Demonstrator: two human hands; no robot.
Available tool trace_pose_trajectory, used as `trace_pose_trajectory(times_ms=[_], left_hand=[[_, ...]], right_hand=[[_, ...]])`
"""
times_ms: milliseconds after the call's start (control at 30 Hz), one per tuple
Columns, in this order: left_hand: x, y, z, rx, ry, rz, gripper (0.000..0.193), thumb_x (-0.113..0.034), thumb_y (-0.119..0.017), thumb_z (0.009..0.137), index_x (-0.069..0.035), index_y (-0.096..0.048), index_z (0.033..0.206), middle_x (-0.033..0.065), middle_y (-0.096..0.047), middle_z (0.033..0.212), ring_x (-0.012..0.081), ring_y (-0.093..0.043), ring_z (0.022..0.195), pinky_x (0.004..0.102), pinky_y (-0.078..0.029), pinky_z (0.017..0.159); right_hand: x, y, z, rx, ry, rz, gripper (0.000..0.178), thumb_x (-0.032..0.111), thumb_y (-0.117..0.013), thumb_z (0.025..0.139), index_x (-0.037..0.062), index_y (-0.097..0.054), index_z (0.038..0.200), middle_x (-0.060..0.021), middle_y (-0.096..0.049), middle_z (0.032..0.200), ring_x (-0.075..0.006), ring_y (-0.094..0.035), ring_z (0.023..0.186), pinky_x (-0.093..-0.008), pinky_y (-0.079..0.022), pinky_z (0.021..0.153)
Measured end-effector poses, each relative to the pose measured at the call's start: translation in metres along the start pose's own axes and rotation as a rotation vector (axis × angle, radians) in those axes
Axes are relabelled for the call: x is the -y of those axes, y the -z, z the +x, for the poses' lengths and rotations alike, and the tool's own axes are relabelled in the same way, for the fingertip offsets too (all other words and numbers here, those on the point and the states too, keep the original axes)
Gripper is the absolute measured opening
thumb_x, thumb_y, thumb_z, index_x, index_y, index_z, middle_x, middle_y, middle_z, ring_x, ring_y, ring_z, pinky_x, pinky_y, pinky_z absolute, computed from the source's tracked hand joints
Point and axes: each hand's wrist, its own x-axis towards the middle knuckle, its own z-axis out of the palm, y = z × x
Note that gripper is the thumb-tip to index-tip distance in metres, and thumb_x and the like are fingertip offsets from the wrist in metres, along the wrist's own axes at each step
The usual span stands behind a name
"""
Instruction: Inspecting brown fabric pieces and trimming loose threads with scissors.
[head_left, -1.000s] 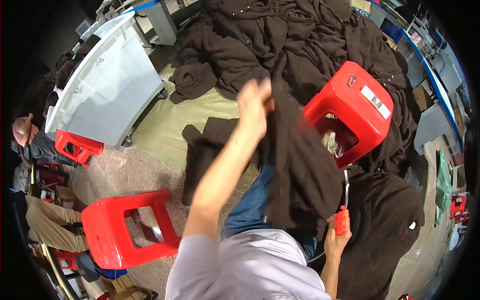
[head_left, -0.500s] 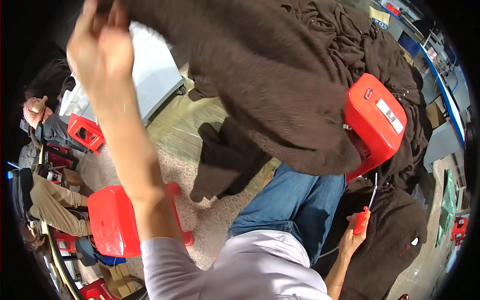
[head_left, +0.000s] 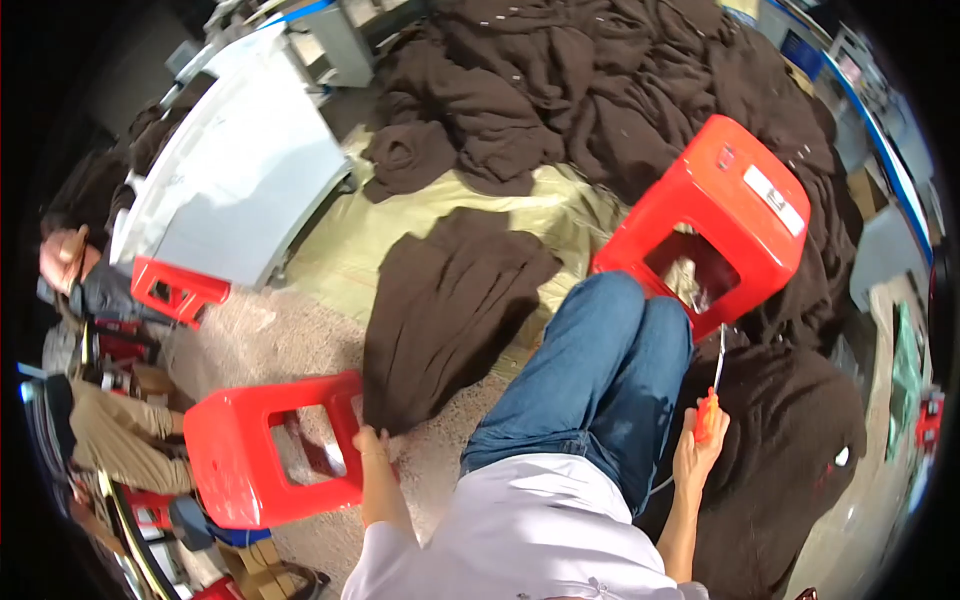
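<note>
My left hand [head_left: 372, 442] is low beside a red stool, its fingers closed at the lower end of a dark brown knit cloth [head_left: 455, 305]. The cloth spreads away over the floor and a yellowish sheet, with folds converging toward that hand. My right hand [head_left: 697, 455] is wrapped round an orange-handled tool [head_left: 708, 418] with a thin metal shaft pointing away from me; its exact kind is unclear. Beneath the right forearm lies a large brown fabric heap [head_left: 780, 450] with a small white spot.
One red stool [head_left: 225, 455] stands to my left, another [head_left: 745, 215] just beyond my knees. A big brown fabric pile [head_left: 600, 90] covers the far side, on a yellowish sheet [head_left: 350, 235]. A pale grey-white panel [head_left: 250, 160] stands far left. Another person's trousered legs [head_left: 130, 430] are at left.
My left hand has come down from high at the upper left to beside the left stool. The raised brown cloth no longer hangs across the view. The right hand still holds the orange-handled tool.
</note>
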Motion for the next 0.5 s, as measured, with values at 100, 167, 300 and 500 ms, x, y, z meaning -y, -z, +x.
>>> trace_pose_trajectory(times_ms=[100,167,300,500], left_hand=[[0.041,-0.082,-0.011,0.351,-0.435,0.406,0.018,-0.015,-0.067,0.081,-0.007,-0.062,0.096,0.0069,-0.055,0.074,0.0248,-0.053,0.059,0.0403,-0.045,0.049],[0.068,-0.102,-0.046,0.637,-0.156,0.736,0.02,-0.014,-0.064,0.085,-0.007,-0.059,0.103,0.0078,-0.057,0.093,0.0193,-0.055,0.087,0.0381,-0.047,0.063],[0.041,-0.192,-0.151,0.771,-0.245,0.902,0.019,-0.014,-0.061,0.088,-0.014,-0.06,0.107,-0.0028,-0.058,0.097,0.0137,-0.054,0.087,0.0298,-0.043,0.067],[0.021,-0.297,-0.308,1.235,-0.286,0.663,0.017,-0.022,-0.06,0.097,-0.013,-0.062,0.111,-0.0034,-0.062,0.099,0.0069,-0.056,0.089,0.0244,-0.043,0.078]], right_hand=[[0.009,0.012,-0.004,-0.02,-0.136,-0.142,0.037,0.015,-0.067,0.089,0.0061,-0.059,0.124,-0.0154,-0.05,0.107,-0.0332,-0.056,0.099,-0.0366,-0.045,0.091],[-0.007,0.03,-0.008,-0.073,-0.207,-0.183,0.041,0.019,-0.07,0.088,0.01,-0.057,0.126,-0.0182,-0.062,0.108,-0.0354,-0.06,0.103,-0.0382,-0.047,0.086],[-0.065,0.071,-0.019,-0.37,-0.348,-0.475,0.045,0.023,-0.071,0.087,0.0114,-0.054,0.127,-0.0202,-0.066,0.105,-0.0407,-0.065,0.089,-0.0438,-0.052,0.073],[-0.121,0.12,-0.065,-0.661,-0.298,-0.868,0.073,0.03,-0.084,0.068,0.0093,-0.052,0.131,-0.0185,-0.065,0.117,-0.0333,-0.066,0.078,-0.0408,-0.054,0.067]])
